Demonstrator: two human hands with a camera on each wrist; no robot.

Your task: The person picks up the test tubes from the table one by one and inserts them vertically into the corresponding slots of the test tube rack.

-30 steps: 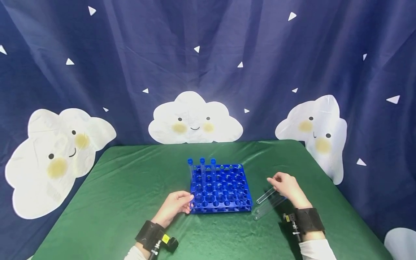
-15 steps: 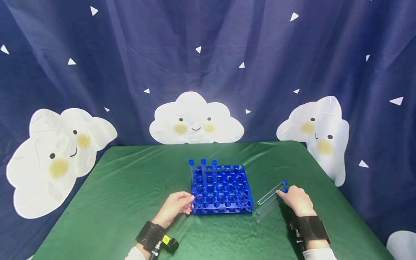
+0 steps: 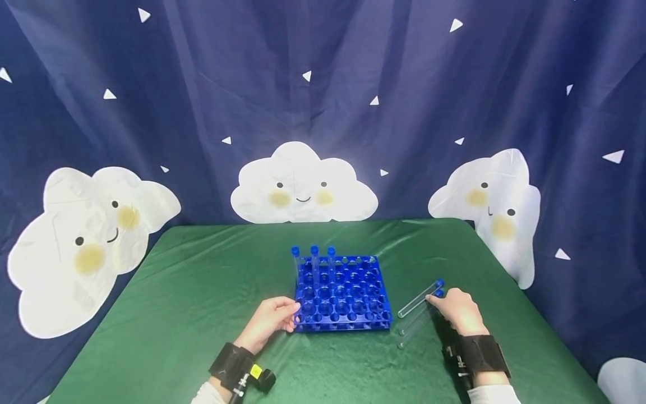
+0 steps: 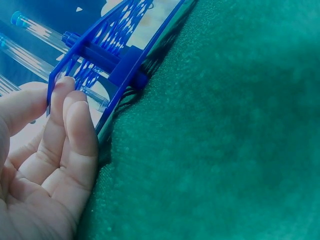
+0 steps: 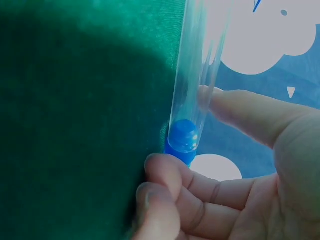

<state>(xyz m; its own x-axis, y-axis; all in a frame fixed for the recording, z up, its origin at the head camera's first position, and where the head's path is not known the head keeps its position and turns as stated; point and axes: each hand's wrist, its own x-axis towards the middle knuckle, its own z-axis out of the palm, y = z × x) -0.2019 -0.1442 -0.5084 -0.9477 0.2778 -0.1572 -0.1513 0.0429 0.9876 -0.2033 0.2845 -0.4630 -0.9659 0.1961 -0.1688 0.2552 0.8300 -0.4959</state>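
Head view: right hand [image 3: 456,311] sits at right of blue test-tube rack [image 3: 341,292] on green-clothed counter [image 3: 202,292]; its fingers [image 5: 175,187] pinch a clear test tube [image 3: 418,310] at the blue-capped end, thumb on one side of the glass, curled fingers under the cap [image 5: 183,142]; tube lies low over the cloth, rounded end pointing toward the person's left; can't tell if it touches the cloth. Just beside it lies a 2nd capped tube [image 3: 419,298], parallel, nearer the rack; a 3rd clear tube [image 3: 410,335] lies on the near side, its cap end hidden by the hand.

Left hand [image 3: 270,320] rests at rack's near-left corner; left wrist view shows fingertips [image 4: 67,92] pressed vs. the rack's top plate edge, fingers fairly straight & together, not wrapped round anything; palm near the cloth.

Rack stands approx. mid-counter, flat; 3 blue-capped tubes [image 3: 313,261] stand upright in its far row, left end, side by side. Both wrists wear black straps w/ small cameras. Behind the counter hangs a dark blue curtain [image 3: 404,84] w/ white smiling clouds & small triangles.
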